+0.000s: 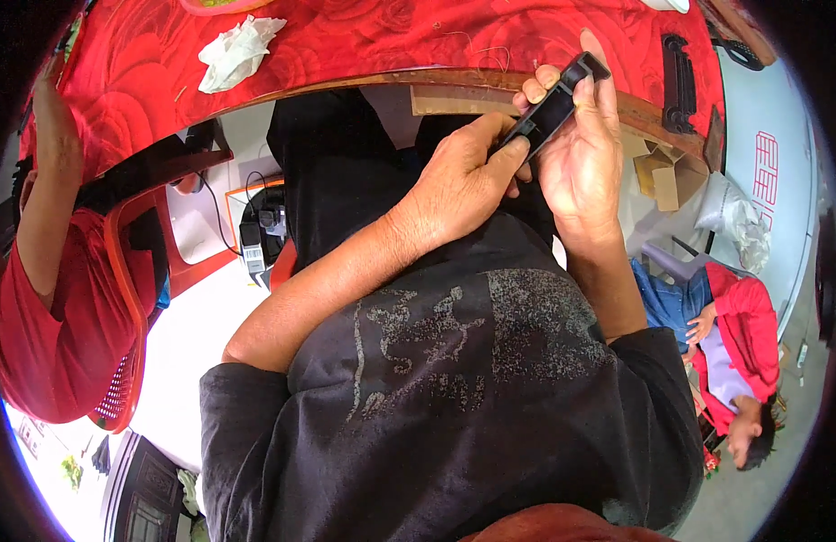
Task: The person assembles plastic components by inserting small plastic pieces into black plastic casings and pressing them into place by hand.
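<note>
Both hands grip a long black plastic piece [555, 110], hollow like a trough, raised at the table's near edge and tilted up to the right. My left hand [472, 176] is closed on its lower end, the thumb lying along it. Around its upper part is my right hand [581, 154], with fingertips showing behind the far side and the thumb pressed on the near side. Another black plastic piece [678, 86], long and notched, lies on the red tablecloth to the right of my hands.
A crumpled white tissue [237, 56] and thin strands [481, 50] lie on the red-covered table [364, 45]. Someone in red sits at left by a red chair [129, 316]; another person in red sits at right. Below the table are an open cardboard box [662, 176] and a plastic bag [734, 221].
</note>
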Demonstrator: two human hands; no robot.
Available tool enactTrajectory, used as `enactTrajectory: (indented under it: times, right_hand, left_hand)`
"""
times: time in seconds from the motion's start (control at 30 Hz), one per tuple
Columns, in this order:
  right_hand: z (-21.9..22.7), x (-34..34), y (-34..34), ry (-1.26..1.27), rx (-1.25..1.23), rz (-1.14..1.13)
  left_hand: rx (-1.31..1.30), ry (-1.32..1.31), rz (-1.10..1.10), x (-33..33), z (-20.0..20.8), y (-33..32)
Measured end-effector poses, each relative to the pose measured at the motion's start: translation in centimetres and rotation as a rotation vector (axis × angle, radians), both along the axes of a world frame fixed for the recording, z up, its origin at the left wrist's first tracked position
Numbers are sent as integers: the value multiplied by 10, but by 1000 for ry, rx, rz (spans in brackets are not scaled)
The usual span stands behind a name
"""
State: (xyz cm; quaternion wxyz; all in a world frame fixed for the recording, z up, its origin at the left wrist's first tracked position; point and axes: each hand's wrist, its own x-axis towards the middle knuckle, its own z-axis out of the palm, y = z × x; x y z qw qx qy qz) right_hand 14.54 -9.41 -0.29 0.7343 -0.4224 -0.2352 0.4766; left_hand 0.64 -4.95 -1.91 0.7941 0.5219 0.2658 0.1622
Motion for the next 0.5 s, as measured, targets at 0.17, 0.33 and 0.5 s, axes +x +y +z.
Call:
enactTrajectory:
  times: [0.17,0.33,0.5]
  right_hand:
    - [0,-2,1,-14,-10,-18]
    - [3,-6,1,-61,-63,-78]
    - [7,-9,0,-66,-40,-84]
  left_hand:
    - [62,1,28,1,-4,-1]
    - [59,48,46,4,-5,-4]
    - [63,84,69,6,-3,-4]
